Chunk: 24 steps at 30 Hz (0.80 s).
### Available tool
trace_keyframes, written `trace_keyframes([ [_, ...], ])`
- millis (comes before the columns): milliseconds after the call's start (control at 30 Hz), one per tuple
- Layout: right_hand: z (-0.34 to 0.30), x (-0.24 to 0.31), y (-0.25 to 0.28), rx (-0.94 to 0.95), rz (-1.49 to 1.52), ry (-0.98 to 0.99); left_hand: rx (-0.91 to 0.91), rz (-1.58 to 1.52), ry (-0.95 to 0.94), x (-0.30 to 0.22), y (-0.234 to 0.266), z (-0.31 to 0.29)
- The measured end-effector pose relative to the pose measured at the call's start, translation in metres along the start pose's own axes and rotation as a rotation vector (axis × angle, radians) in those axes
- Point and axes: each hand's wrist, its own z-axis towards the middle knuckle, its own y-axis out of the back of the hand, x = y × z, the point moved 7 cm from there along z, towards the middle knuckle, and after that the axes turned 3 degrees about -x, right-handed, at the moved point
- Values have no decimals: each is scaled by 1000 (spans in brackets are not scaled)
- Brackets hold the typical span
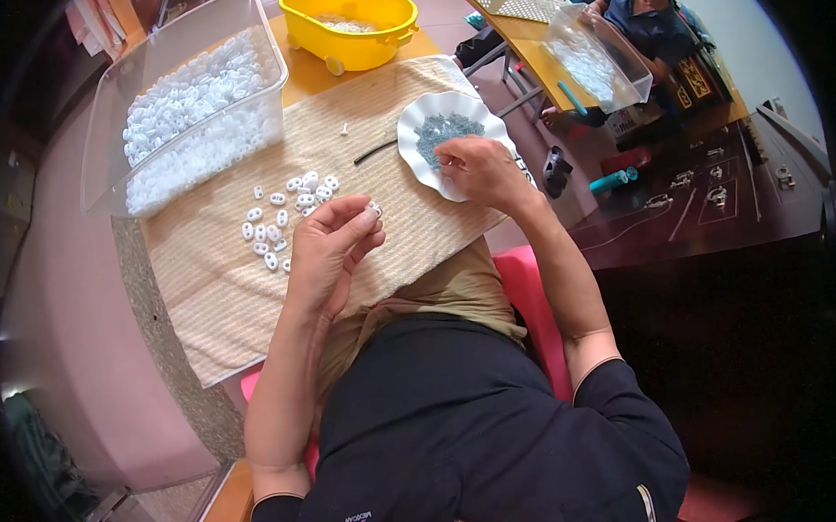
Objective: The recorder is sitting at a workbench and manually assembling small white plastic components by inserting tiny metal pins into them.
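My left hand (336, 238) is raised over the cloth, its thumb and fingertips pinching a small white two-holed plastic piece (375, 209). Several matching white oval pieces (274, 232) lie loose on the cloth to the left of that hand. At the right, a white scalloped dish (412, 135) holds a heap of tiny grey-blue bits (450, 126), too small to name. My right hand (484, 169) reaches over the dish with its fingers bent together at the heap. Whatever is between those fingertips is hidden.
A striped beige cloth (217, 305) covers the table. A clear bin (278, 77) full of white pieces stands far left, beside a yellow wheeled tub (308, 25). A thin black rod (375, 152) touches the dish. Another person (640, 19) sits at a table behind, far right.
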Motion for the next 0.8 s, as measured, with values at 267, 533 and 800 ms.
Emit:
trace_keyframes([
  [267,7,3,-5,54,-107,134,4,-11,3,1,0,1],
  [533,15,6,-7,161,-153,147,-3,-6,14,3,1,1],
  [800,23,6,-12,266,-204,132,-8,-1,18,4,0,0],
])
